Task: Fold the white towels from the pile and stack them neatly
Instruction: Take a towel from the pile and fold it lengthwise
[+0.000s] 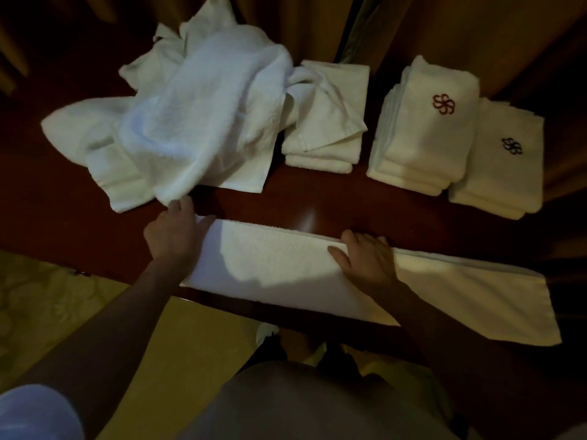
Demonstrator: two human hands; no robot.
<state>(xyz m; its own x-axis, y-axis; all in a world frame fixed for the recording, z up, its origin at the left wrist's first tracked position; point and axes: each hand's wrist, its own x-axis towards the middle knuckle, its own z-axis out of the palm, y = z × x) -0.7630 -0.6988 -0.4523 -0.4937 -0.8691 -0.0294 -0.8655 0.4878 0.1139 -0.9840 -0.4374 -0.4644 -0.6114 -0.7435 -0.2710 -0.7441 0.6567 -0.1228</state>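
A long white towel (279, 265), folded lengthwise into a strip, lies along the near edge of the dark wooden table (305, 204). My left hand (173, 233) grips its left end, the thumb on top at the corner. My right hand (368, 260) presses flat on the strip near its middle, fingers straight. Behind them, at the back left, sits a loose pile of white towels (190, 115). Three folded stacks stand to the right: a plain one (327, 119), one with a red emblem (425, 128) and one with a dark emblem (502, 163).
The towel's right end (508, 306) hangs past the table's near edge. Brown curtains (460, 27) hang behind the table. Patterned yellow carpet (47, 296) lies at the lower left. A bare strip of tabletop separates the strip from the stacks.
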